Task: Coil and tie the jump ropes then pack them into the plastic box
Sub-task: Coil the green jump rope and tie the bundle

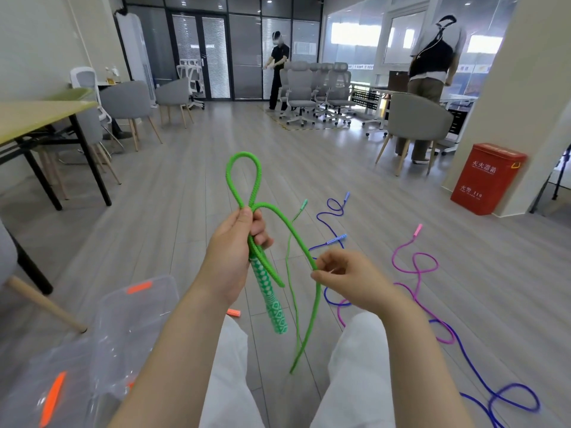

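My left hand [238, 248] grips a green jump rope [242, 180] where one loop stands up above the fist; the rope's green patterned handle [272, 301] hangs down below it. My right hand [346, 279] pinches the same rope lower down, and its free length falls toward the floor between my knees. The rope's other handle [304, 204] lies on the floor further out. A blue jump rope [335, 208] and a pink jump rope [414, 264] lie loose on the floor to the right. The clear plastic box [136, 319] with orange clips stands at the lower left.
A clear lid [46, 384] with an orange clip lies beside the box. A table [37, 118] and grey chairs stand at the left, a red metal box [486, 180] at the right. Two people stand far back by office chairs [315, 88].
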Action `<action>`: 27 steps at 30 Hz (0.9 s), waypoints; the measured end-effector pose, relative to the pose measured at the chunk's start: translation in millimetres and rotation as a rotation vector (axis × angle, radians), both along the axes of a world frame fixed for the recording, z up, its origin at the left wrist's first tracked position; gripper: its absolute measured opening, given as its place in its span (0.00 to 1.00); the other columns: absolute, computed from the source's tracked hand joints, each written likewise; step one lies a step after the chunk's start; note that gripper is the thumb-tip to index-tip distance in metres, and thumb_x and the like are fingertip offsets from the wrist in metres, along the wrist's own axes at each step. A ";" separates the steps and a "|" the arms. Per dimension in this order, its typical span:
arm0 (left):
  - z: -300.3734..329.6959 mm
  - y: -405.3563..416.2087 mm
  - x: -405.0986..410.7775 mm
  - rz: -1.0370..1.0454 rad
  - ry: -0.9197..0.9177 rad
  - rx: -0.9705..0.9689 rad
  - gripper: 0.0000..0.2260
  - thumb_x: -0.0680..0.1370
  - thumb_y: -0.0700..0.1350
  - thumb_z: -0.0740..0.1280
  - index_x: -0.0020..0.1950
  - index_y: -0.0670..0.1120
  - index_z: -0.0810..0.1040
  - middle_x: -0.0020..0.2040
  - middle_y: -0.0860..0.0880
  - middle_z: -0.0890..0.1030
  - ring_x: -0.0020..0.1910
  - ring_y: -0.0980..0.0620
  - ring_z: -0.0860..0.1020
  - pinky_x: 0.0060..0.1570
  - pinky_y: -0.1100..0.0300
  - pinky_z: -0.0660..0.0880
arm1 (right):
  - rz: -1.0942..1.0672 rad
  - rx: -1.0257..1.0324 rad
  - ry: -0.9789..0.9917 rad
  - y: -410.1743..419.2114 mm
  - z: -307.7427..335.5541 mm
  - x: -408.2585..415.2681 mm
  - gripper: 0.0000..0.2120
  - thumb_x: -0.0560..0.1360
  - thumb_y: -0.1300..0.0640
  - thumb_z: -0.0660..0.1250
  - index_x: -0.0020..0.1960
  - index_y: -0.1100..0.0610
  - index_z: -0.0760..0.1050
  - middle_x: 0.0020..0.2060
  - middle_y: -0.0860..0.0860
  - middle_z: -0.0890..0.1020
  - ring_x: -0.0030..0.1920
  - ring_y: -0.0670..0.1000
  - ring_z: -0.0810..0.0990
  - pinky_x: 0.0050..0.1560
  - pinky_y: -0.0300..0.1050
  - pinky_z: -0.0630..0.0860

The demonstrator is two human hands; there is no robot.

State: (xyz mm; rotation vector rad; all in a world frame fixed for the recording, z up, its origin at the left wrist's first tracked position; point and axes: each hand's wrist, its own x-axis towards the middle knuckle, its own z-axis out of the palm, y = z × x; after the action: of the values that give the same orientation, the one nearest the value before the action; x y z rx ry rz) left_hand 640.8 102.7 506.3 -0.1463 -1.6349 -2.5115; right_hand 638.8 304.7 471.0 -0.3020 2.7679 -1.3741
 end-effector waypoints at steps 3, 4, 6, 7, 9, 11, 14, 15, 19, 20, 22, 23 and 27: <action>-4.3 -1.8 -1.2 0.013 0.005 -0.078 0.12 0.85 0.45 0.54 0.46 0.44 0.72 0.32 0.53 0.69 0.31 0.55 0.68 0.41 0.60 0.73 | -0.033 -0.124 0.007 -4.4 3.0 1.4 0.05 0.72 0.52 0.73 0.42 0.51 0.78 0.36 0.46 0.82 0.37 0.44 0.78 0.47 0.50 0.79; -6.5 -0.6 -0.3 0.017 0.016 -0.147 0.12 0.85 0.44 0.54 0.46 0.44 0.72 0.32 0.53 0.69 0.31 0.55 0.68 0.41 0.59 0.73 | -0.031 -0.196 0.003 -7.6 5.2 2.0 0.05 0.72 0.53 0.73 0.42 0.53 0.78 0.36 0.48 0.83 0.37 0.46 0.79 0.49 0.53 0.79; -9.6 3.0 3.1 0.022 0.027 -0.315 0.12 0.85 0.44 0.54 0.45 0.44 0.72 0.34 0.52 0.70 0.33 0.54 0.68 0.44 0.56 0.73 | -0.042 -0.361 0.001 -15.3 12.0 3.7 0.05 0.73 0.57 0.72 0.42 0.58 0.79 0.35 0.52 0.83 0.37 0.49 0.81 0.51 0.54 0.80; -11.3 4.4 4.3 0.018 0.029 -0.392 0.12 0.85 0.44 0.54 0.45 0.44 0.73 0.35 0.51 0.71 0.35 0.53 0.69 0.47 0.54 0.73 | -0.058 -0.441 0.011 -18.9 16.2 4.4 0.04 0.74 0.59 0.72 0.43 0.60 0.79 0.35 0.54 0.84 0.37 0.50 0.81 0.51 0.54 0.80; -16.3 6.1 5.4 0.009 0.026 -0.532 0.13 0.85 0.44 0.54 0.45 0.45 0.74 0.39 0.46 0.75 0.37 0.53 0.71 0.51 0.49 0.74 | -0.097 -0.591 0.034 -24.4 25.6 6.9 0.03 0.75 0.63 0.71 0.45 0.63 0.79 0.36 0.57 0.83 0.37 0.52 0.82 0.49 0.51 0.82; -20.6 5.9 5.8 -0.012 0.020 -0.636 0.14 0.85 0.47 0.54 0.47 0.46 0.78 0.45 0.38 0.77 0.38 0.53 0.71 0.54 0.44 0.74 | -0.131 -0.730 0.043 -25.9 33.8 9.6 0.03 0.75 0.64 0.70 0.47 0.64 0.78 0.37 0.57 0.83 0.36 0.52 0.82 0.45 0.47 0.82; -24.7 8.7 7.4 -0.062 0.004 -0.663 0.15 0.85 0.47 0.54 0.51 0.48 0.80 0.40 0.46 0.77 0.37 0.55 0.70 0.55 0.49 0.74 | -0.180 -0.859 0.060 -23.9 41.6 11.2 0.03 0.75 0.65 0.70 0.48 0.64 0.78 0.36 0.56 0.83 0.35 0.52 0.82 0.41 0.43 0.81; -24.3 11.0 8.5 -0.083 0.009 -0.660 0.14 0.85 0.46 0.54 0.53 0.45 0.79 0.40 0.52 0.79 0.37 0.55 0.70 0.53 0.52 0.75 | -0.189 -0.878 0.065 -23.7 43.5 11.5 0.02 0.75 0.65 0.70 0.47 0.63 0.78 0.36 0.56 0.82 0.35 0.52 0.82 0.40 0.43 0.81; -23.0 22.0 12.1 -0.155 0.066 -0.635 0.12 0.85 0.42 0.53 0.56 0.39 0.74 0.49 0.52 0.85 0.36 0.53 0.69 0.46 0.60 0.74 | -0.206 -0.924 0.065 -27.0 47.7 12.5 0.01 0.76 0.64 0.69 0.45 0.62 0.78 0.37 0.58 0.81 0.37 0.52 0.82 0.39 0.42 0.81; -22.7 23.8 13.0 -0.161 0.077 -0.636 0.11 0.85 0.42 0.53 0.55 0.38 0.73 0.48 0.51 0.85 0.36 0.53 0.69 0.46 0.59 0.74 | -0.209 -0.936 0.061 -27.8 48.4 12.7 0.01 0.76 0.64 0.69 0.45 0.62 0.78 0.37 0.58 0.81 0.36 0.52 0.82 0.39 0.41 0.81; -22.3 26.0 14.0 -0.164 0.089 -0.641 0.11 0.85 0.42 0.53 0.56 0.38 0.73 0.46 0.50 0.85 0.35 0.53 0.69 0.46 0.57 0.74 | -0.222 -0.959 0.056 -27.9 49.4 13.1 0.02 0.76 0.64 0.69 0.45 0.62 0.78 0.37 0.57 0.81 0.36 0.51 0.82 0.39 0.40 0.80; -22.0 26.7 14.7 -0.163 0.097 -0.642 0.11 0.85 0.42 0.53 0.56 0.38 0.73 0.45 0.50 0.84 0.34 0.54 0.69 0.46 0.56 0.74 | -0.232 -0.972 0.054 -27.2 49.9 13.4 0.02 0.76 0.64 0.69 0.45 0.62 0.78 0.38 0.57 0.81 0.36 0.51 0.82 0.39 0.39 0.80; -23.2 28.2 13.7 -0.173 0.119 -0.641 0.11 0.85 0.42 0.53 0.57 0.38 0.72 0.41 0.49 0.81 0.35 0.58 0.72 0.42 0.61 0.72 | -0.226 -1.058 0.022 -24.9 51.7 14.8 0.02 0.77 0.63 0.68 0.46 0.63 0.78 0.39 0.57 0.82 0.37 0.51 0.83 0.39 0.39 0.80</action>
State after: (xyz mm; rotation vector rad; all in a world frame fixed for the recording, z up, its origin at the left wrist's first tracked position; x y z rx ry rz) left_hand 654.5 130.8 483.1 -0.5088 -2.3915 -1.9338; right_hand 653.7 279.8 522.6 -0.0040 1.8408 -2.7655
